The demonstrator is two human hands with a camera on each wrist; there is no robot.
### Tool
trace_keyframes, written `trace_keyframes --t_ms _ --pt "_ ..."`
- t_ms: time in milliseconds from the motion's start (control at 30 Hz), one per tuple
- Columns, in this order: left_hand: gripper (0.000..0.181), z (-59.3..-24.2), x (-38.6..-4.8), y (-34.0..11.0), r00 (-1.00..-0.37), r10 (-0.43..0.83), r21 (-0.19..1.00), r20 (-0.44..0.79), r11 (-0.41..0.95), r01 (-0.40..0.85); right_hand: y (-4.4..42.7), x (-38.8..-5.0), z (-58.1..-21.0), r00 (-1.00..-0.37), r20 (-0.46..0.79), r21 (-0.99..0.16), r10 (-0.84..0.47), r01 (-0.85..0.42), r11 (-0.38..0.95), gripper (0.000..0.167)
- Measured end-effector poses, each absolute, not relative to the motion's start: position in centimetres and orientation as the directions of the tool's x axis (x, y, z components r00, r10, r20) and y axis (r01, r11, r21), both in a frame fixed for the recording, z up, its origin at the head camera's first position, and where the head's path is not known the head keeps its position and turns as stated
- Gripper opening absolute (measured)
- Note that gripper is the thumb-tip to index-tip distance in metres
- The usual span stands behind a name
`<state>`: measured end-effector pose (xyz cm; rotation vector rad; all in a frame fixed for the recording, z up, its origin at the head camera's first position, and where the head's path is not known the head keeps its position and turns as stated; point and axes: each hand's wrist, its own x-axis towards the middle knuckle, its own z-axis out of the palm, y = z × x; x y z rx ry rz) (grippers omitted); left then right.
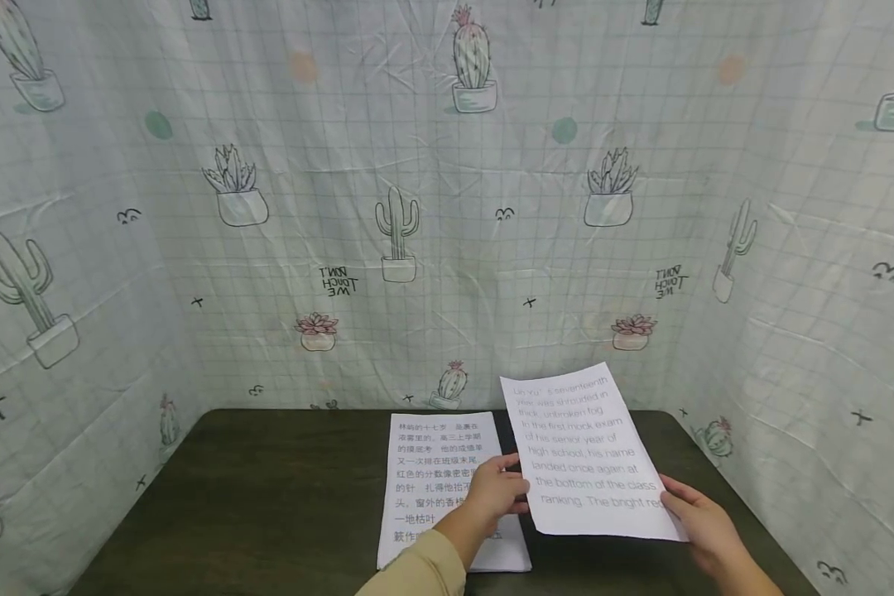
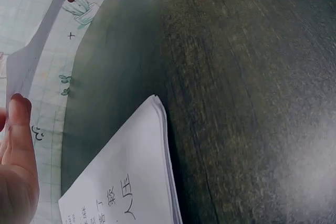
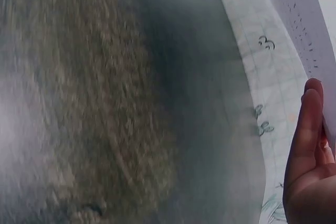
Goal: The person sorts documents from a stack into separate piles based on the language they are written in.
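Observation:
A white sheet of paper printed with English text is held up off the table, tilted, between both hands. My left hand pinches its left edge, thumb in front, as the left wrist view also shows with the sheet seen nearly edge-on. At the lower right corner my right hand pinches it between thumb and fingers. Under my left forearm lies a stack of paper with Chinese text on top, partly covered by the hand and sleeve. Several layers show at the stack's corner.
The dark wooden table extends left of the stack. A pale cloth with cactus prints hangs behind the table and along both sides, close to its back edge.

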<state>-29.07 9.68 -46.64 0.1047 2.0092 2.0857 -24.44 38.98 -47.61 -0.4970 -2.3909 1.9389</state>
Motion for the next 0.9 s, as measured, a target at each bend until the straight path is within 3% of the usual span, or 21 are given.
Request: trace_keyframes --t_ms 600,900 --pt "0.057 -48.5 -27.8 11.6 -0.944 0.288 0.984 -0.161 -0.024 -0.175 40.9 -24.2 -50.4 -0.928 -0.219 -0.943 0.303 0.281 0.179 0.058" --pt "0.045 -49.4 -27.3 11.8 -0.908 0.363 0.978 -0.207 0.038 -0.207 41.3 -24.1 -51.4 -0.907 -0.252 -0.918 0.337 0.335 0.214 0.058"
